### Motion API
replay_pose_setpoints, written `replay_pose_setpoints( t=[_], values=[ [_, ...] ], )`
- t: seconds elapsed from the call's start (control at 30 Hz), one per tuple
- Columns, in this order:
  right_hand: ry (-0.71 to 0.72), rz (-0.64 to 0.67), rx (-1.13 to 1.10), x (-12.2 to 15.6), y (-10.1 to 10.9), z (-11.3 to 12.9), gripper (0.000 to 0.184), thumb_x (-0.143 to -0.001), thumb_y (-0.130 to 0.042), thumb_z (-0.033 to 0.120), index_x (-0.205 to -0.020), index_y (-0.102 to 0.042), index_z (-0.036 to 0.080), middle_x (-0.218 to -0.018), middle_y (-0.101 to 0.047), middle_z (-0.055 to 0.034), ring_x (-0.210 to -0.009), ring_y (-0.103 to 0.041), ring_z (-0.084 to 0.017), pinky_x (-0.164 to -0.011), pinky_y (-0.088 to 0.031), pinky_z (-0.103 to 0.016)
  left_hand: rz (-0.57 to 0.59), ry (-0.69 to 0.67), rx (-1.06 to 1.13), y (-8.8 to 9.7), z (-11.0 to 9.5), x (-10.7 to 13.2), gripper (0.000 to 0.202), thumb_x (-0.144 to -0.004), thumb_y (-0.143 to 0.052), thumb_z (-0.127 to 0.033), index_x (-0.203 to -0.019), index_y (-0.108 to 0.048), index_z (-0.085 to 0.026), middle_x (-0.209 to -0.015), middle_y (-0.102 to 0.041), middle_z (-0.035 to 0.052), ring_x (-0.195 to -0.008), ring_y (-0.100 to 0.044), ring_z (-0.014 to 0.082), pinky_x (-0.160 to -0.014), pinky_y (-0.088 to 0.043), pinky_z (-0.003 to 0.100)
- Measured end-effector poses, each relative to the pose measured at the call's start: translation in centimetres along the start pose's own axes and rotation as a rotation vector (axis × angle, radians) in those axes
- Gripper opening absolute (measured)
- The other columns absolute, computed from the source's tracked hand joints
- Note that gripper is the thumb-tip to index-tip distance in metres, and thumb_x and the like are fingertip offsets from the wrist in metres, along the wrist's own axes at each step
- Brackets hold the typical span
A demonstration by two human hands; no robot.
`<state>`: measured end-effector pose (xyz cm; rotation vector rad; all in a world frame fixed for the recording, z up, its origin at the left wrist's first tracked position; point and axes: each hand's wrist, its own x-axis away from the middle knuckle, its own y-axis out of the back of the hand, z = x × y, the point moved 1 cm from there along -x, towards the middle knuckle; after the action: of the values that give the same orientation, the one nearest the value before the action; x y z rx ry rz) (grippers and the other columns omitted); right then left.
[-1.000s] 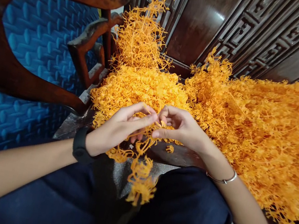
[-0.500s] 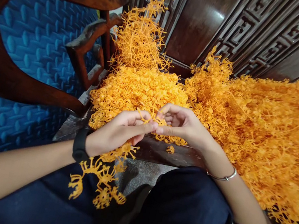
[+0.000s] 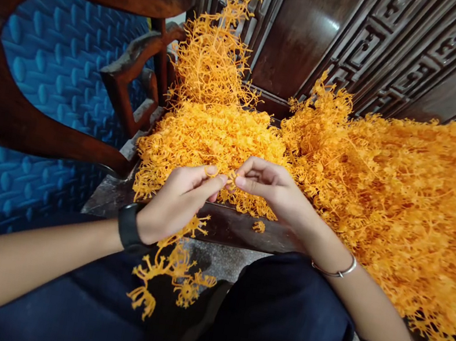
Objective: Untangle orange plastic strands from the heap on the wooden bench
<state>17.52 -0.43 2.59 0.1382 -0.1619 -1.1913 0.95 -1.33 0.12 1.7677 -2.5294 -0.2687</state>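
Near the front edge of the wooden seat [image 3: 239, 228], my left hand [image 3: 178, 200] pinches an orange plastic flower strand [image 3: 175, 267]. Its lower end, with spiky ring-shaped flower pieces, dangles below the wrist over my lap. My right hand [image 3: 267, 183] has its thumb and fingers closed on a small orange flower piece [image 3: 231, 179] at the left fingertips. Both hands nearly touch there; whether this piece is joined to the strand I cannot tell. Behind them lies a heap of orange flower pieces [image 3: 216, 139]. One loose piece [image 3: 259, 226] rests on the seat edge.
A large pile of orange plastic strands [image 3: 406, 208] spreads along the right side. More tangled strands [image 3: 212, 62] stand up at the back. A carved wooden backrest [image 3: 304, 37] rises behind. To the left are a dark wooden chair frame [image 3: 58, 155] and blue textured matting [image 3: 55, 52].
My left hand has turned and shifted slightly, and the hanging strand has swung to the right. The right hand has moved a little left, its fingers now closed on the small piece.
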Motion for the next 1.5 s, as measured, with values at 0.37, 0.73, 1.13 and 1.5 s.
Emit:
replay_pose_setpoints(
  t=[0.37,0.73,1.13,1.5],
  values=[
    [0.408,0.065,0.633,1.7,0.1,0.8,0.010,-0.083,-0.055,0.023,-0.077,-0.051,0.015,-0.069,-0.053,0.0014,-0.063,-0.049,-0.007,-0.060,-0.039,-0.020,-0.029,-0.461,-0.362,0.1,-0.6,2.1,0.035,-0.087,-0.044,-0.015,-0.054,-0.034,-0.018,-0.047,-0.027,-0.0082,-0.039,-0.033,0.0036,-0.043,-0.026,0.020],
    [0.476,-0.260,1.147,2.0,0.6,0.4,0.017,-0.085,-0.042,0.019,-0.068,-0.040,0.019,-0.061,-0.046,-0.0006,-0.057,-0.038,-0.011,-0.059,-0.029,-0.026,-0.034,-0.476,-0.411,-0.7,-0.1,2.6,0.035,-0.087,-0.043,-0.016,-0.055,-0.028,-0.020,-0.047,-0.028,-0.0071,-0.040,-0.034,0.0065,-0.044,-0.028,0.022],
    [0.384,-0.552,1.049,-2.6,6.7,-3.1,0.008,-0.081,-0.054,0.026,-0.083,-0.054,0.018,-0.079,-0.059,-0.0045,-0.072,-0.053,-0.016,-0.071,-0.038,-0.031,0.214,0.050,0.067,0.6,-2.1,1.3,0.031,-0.087,-0.045,-0.038,-0.068,-0.055,-0.017,-0.057,-0.055,-0.0016,-0.052,-0.052,0.0089,-0.048,-0.043,0.020],
    [0.373,-0.548,1.121,-3.5,6.7,-3.9,0.012,-0.081,-0.053,0.026,-0.084,-0.060,0.017,-0.090,-0.059,-0.0082,-0.080,-0.052,-0.019,-0.078,-0.038,-0.035,0.229,0.191,0.239,0.3,-1.5,-0.5,0.023,-0.082,-0.052,-0.035,-0.076,-0.057,-0.014,-0.074,-0.062,0.0028,-0.057,-0.061,0.0107,-0.052,-0.051,0.021]
  ],
)
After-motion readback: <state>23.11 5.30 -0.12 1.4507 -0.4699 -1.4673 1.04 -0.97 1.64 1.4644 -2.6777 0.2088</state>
